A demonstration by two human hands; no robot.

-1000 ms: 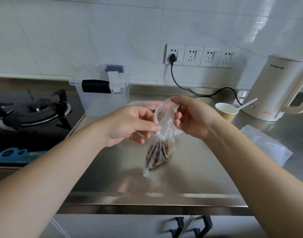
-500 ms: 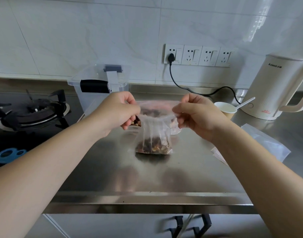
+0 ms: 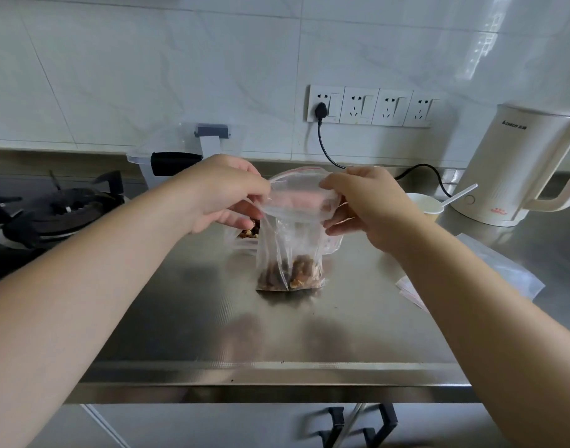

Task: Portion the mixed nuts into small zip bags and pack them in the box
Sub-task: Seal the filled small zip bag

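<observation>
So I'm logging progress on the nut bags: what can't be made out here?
Head view only:
- Box: the left hand covers its front, and the inside doesn't show, so no count of packed bags.
- Zip bag: both grips hide the ends of its seal.
- Nut supply: mostly behind that hand and the bag.
- Cup: contents too small.

A gas burner [image 3: 47, 211] with black pan supports is seen at the far left, set into a dark hob beside the steel counter [image 3: 277, 337]. A row of four wall sockets [image 3: 371, 106] is mounted on the white tiles, with a black plug [image 3: 321, 109] seated in the leftmost one and its cord trailing down to the right. A cream electric kettle [image 3: 516, 166] is stood at the right, just beside a paper cup [image 3: 427, 203] in which a white plastic spoon [image 3: 458, 194] is propped.
</observation>
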